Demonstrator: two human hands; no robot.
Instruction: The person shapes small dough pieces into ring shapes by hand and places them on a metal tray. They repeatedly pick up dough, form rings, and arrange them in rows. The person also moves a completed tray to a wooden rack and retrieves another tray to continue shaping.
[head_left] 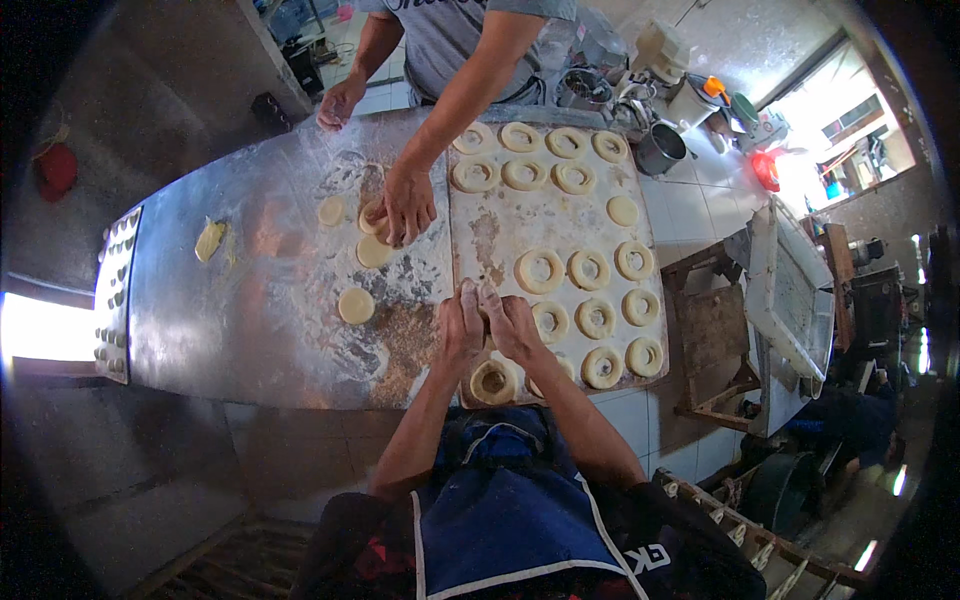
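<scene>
My left hand (459, 326) and my right hand (513, 327) are together at the near left part of the floured board (485, 235). Their fingers are bent and pressed inward, thumbs close to each other; whatever lies between them is hidden. Just below them is a dough ring (494, 381), and another dough ring (550, 321) sits right beside my right hand. More dough rings stand in rows on the board, with one flat dough disc (622, 210) among them. Left of my hands, a dough disc (356, 306) lies on the floured metal table (270, 330).
Across the table a co-worker's hand (406, 207) presses over dough discs (373, 251). A dough scrap (210, 241) lies farther left, near a tray of small dough pieces (117, 295). A metal pot (660, 149) and a white crate (790, 285) stand to the right.
</scene>
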